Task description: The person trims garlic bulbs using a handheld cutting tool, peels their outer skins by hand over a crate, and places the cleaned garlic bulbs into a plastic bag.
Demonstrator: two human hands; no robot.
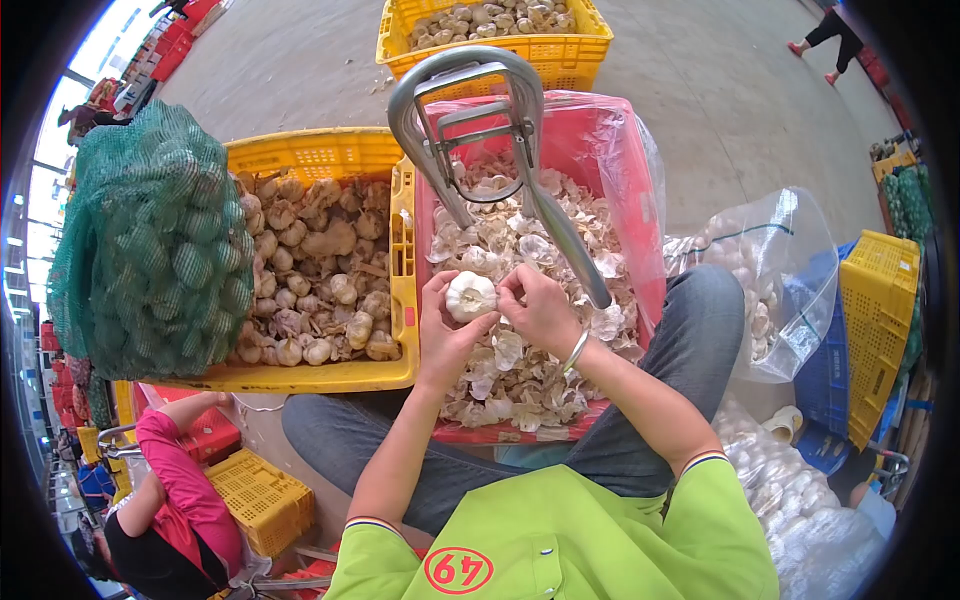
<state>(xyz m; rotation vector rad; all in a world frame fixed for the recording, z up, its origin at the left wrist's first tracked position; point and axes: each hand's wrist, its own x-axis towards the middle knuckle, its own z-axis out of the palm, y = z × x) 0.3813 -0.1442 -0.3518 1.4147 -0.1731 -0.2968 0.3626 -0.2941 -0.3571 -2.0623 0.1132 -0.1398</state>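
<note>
A white garlic bulb [470, 297] is held in my left hand [447, 325], its fingers and thumb wrapped round the bulb's left and lower side. My right hand [533, 308] touches the bulb's right side, with thumb and fingertips pinched together; whatever lies between them is too small to make out. Both hands are above a red crate [632, 180] lined with clear plastic and filled with loose garlic skins [510, 385]. A metal frame with a curved bar [565, 235] rises over this crate, beyond my hands.
At left, a yellow crate [404, 225] holds garlic bulbs, with a green net sack [150, 250] on its left part. Another yellow crate [560, 48] stands ahead. Plastic bags of garlic [770, 280] lie at right. A person in pink [190, 480] sits at lower left; another person's legs [835, 40] show far right.
</note>
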